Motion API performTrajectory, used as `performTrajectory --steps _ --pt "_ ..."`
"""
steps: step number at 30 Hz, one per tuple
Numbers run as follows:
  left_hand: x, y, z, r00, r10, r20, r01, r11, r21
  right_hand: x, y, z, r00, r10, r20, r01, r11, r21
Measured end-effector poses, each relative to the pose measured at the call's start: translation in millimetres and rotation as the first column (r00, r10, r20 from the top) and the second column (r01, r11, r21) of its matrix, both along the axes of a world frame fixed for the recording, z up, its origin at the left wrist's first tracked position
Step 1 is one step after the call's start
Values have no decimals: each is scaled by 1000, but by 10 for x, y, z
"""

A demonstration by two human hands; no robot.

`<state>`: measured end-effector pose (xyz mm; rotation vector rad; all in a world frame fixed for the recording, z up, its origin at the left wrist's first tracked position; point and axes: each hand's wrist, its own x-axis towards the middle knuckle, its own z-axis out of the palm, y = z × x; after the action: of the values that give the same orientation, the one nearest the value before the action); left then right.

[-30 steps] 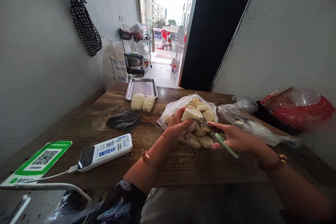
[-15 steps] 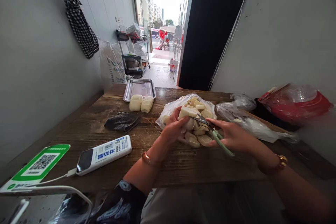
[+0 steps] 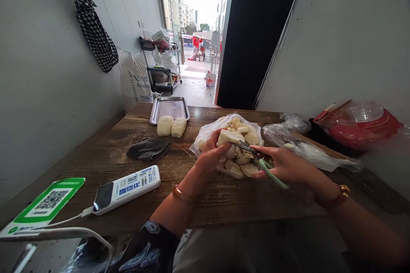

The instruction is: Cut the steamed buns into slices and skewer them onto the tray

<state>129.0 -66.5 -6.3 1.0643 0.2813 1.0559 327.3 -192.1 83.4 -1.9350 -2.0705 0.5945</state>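
Two hands, both full | left fingers (image 3: 223,149) grip white chunk (image 3: 229,137); right fingers (image 3: 265,150) hold scissors (image 3: 269,172) | blades point left and away, at chunk's near side

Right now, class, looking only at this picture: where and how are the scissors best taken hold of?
Probably by the green handles, coming from the right, as the right hand does. The scissors' looped handles lie toward that side, while the dark blades point left, at the pale block in the left hand, so fingers are best kept off that end.
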Motion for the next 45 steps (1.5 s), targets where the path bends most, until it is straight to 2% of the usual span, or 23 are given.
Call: performTrajectory --steps 2,8,13,17,22,30,36,45 --pt "10 -3 -8 1000 4 3 -4 1000 -22 15 -13 -5 1000 -15 -11 15 1000 9" --pt "14 -24 -9 999 8 -38 -8 1000 -11 37 -16 -49 981 -24 -191 21 1000 -18" --pt "7 -20 -14 998 23 -51 -22 1000 21 56 1 -125 987 -49 -152 53 998 23" --pt "4 -9 -32 999 0 -32 0 1000 -9 108 -7 -205 989 -56 -139 65 996 63" --pt "3 22 -52 1000 -6 -28 5 999 -34 120 -39 -249 984 -75 -160 84 995 49" --pt "-28 16 -8 987 -156 -37 153 984 -88 106 -45 -232 979 -132 -154 144 987 71" --pt "-12 -30 9 994 -105 -26 101 987 -126 84 -51 -183 973 -100 -207 94 995 -39" --pt "-22 -43 55 993 -34 -117 30 999 -31 77 31 -173 967 -8 -253 -13 996 -84"
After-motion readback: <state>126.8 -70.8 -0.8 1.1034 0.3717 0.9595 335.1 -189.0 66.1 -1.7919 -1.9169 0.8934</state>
